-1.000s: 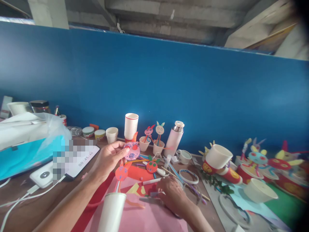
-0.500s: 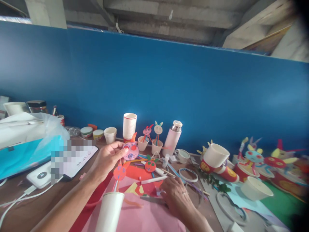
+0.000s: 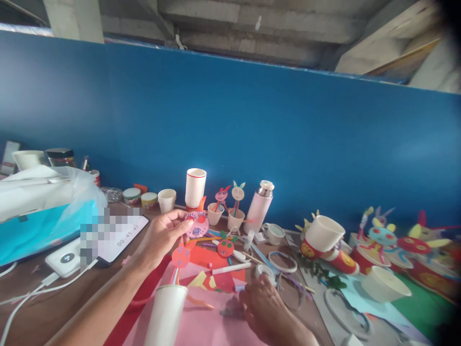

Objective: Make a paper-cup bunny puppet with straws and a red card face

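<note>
Left fingers (image 3: 186,226) pinch the left edge of the round pink paper face (image 3: 199,226). Whether right fingers (image 3: 248,302) grip anything is unclear.

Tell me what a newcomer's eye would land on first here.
Most likely the broad blue partition wall that spans the background. Next, near the middle of the view, the round pink paper face with red eyes, held in the left hand. Below that, toward the bottom edge, a round orange paper face shows above a tall white paper cup.
</note>
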A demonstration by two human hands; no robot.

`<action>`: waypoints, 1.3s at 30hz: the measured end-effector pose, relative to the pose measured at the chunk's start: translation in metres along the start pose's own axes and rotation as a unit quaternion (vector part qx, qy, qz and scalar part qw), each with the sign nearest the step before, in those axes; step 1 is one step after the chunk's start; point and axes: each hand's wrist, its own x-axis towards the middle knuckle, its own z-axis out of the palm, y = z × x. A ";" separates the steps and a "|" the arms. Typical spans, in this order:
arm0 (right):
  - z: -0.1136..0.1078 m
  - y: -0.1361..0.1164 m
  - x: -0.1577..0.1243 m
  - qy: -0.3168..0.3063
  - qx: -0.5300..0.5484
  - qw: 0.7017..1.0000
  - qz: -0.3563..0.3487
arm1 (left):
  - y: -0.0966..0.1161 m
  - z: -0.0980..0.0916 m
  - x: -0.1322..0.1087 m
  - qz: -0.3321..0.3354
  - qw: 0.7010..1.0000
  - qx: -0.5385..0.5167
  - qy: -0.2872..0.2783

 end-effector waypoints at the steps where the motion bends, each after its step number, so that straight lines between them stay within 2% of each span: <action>1: -0.004 0.002 -0.004 -0.021 0.004 1.000 0.010 | 0.001 0.000 0.000 0.002 1.000 0.002 0.002; 4: -0.016 0.007 -0.012 -0.086 0.018 0.995 0.053 | 0.002 0.000 0.000 0.004 1.000 0.005 0.002; 6: -0.022 0.008 -0.013 -0.102 0.042 0.992 0.068 | 0.002 0.000 0.000 0.003 1.000 0.004 0.002; 12: -0.014 -0.004 0.010 -0.021 0.042 0.994 0.102 | 0.003 0.001 -0.001 -0.006 1.000 -0.004 0.000; 15: -0.007 -0.012 0.018 -0.011 0.039 0.993 0.112 | 0.004 0.001 -0.002 -0.002 1.000 -0.002 0.003; 26: -0.011 -0.008 0.014 0.034 0.124 0.989 0.075 | 0.004 0.000 -0.002 -0.001 1.000 0.002 0.001; 32: -0.023 -0.017 0.014 -0.052 0.098 0.992 0.065 | 0.004 0.001 -0.002 -0.004 1.000 0.001 0.006; 39: -0.022 -0.019 0.014 -0.059 0.095 0.993 0.040 | 0.002 0.000 -0.001 0.009 1.000 0.010 0.004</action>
